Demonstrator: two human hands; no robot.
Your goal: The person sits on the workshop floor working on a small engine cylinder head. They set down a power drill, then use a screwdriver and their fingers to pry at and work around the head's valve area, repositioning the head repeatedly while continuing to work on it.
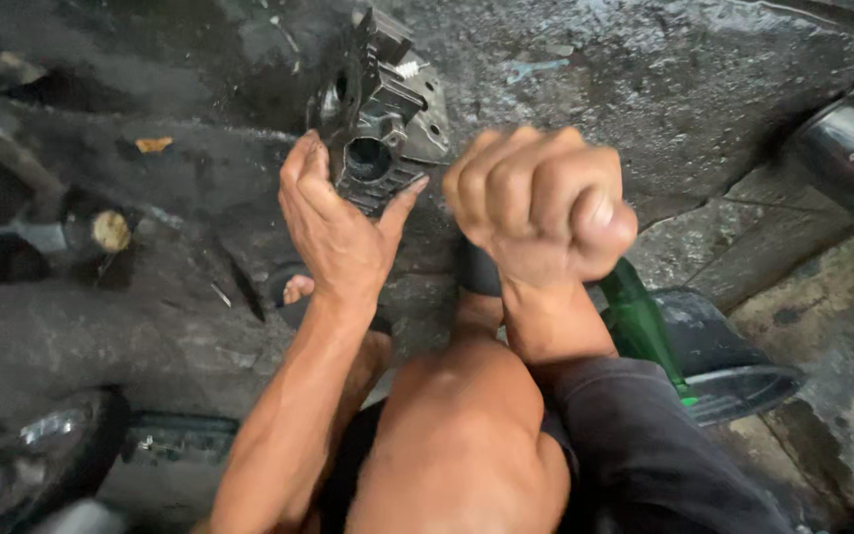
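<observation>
My left hand (pixel 333 222) grips the near edge of a dark, greasy metal engine part (pixel 378 109) with fins and round bores, holding it tilted on the stained concrete floor. To its right, my right hand (pixel 546 203) is raised and clenched in a fist around a green-handled tool (pixel 640 326). The handle sticks out below the fist toward the lower right, and the tool's working end is hidden. My bare knee (pixel 462 425) is below both hands.
A chrome pipe (pixel 852 148) crosses the upper right. A dark shallow pan (pixel 733 371) lies behind the green handle. A hammer-like tool (pixel 101 232) rests at left, shiny metal parts (pixel 46 440) at lower left, and my sandalled foot (pixel 297 292) below the engine part.
</observation>
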